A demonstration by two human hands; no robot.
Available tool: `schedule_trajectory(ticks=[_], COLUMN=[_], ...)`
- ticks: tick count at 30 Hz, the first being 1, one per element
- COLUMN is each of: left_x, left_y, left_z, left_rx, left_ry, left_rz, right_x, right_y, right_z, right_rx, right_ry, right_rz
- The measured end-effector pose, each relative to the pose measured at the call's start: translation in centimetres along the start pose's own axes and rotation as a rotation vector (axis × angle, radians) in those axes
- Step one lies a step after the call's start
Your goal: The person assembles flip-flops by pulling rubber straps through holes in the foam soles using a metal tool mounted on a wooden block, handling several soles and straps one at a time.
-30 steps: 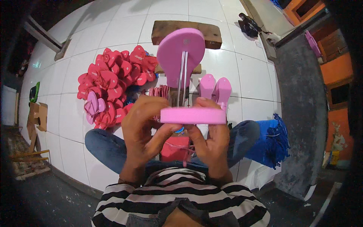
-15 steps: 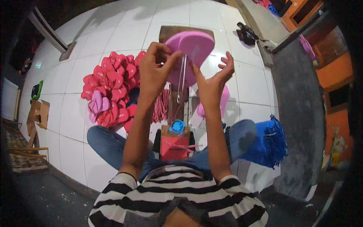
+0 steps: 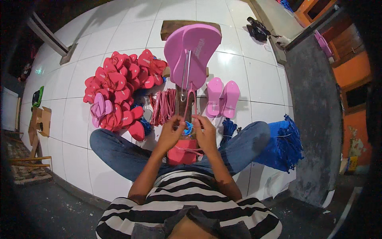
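Observation:
A pink flip-flop sole leans against a wooden stand in front of me. A thin, looped metal rod lies along its face. From the sole's lower end, a pink Y-shaped strap stretches toward me, and its two arms come down to my hands. My left hand pinches the left arm of the strap. The right arm's end is between the closed fingers of my right hand. Just behind my fingers shows a blue round-topped container, partly covered.
At the left lies a heap of red flip-flop soles, with some pink ones. Beside the stand are a bundle of pink-red straps and two pink soles. A red pad sits between my legs. Blue straps lie by my right knee.
Both hands have come down from the sole toward my body and now hold the strap's arms. The sole, then between my hands, now leans on the stand by itself.

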State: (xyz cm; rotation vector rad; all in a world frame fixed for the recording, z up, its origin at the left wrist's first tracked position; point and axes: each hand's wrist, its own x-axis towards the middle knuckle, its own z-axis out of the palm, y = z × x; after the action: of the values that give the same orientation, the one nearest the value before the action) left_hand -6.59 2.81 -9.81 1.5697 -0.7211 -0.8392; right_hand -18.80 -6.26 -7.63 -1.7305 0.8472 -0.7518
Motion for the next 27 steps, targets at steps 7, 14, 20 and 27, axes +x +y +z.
schedule_trajectory(ticks=[7,14,20,27], left_x=[0.7,4.2,4.5,4.9], left_y=[4.8,11.1,10.2,10.6], left_z=[-7.5,-3.8,-1.7,-1.9], left_rx=[0.024,-0.061,-0.348,-0.310], left_ry=[0.308,-0.142,-0.300,-0.280], left_rz=[0.222,0.673,0.317,0.402], right_x=[1.0,3.9,5.4,5.9], right_y=[-2.4,-10.2,-10.7,-10.1], right_z=[-7.2,-4.8,-3.8,-3.1], right_rx=[-0.282,-0.177,-0.006,-0.012], right_ry=[0.160,-0.089,-0.297,-0.261], right_rz=[-0.077,-0.463,-0.469,-0.488])
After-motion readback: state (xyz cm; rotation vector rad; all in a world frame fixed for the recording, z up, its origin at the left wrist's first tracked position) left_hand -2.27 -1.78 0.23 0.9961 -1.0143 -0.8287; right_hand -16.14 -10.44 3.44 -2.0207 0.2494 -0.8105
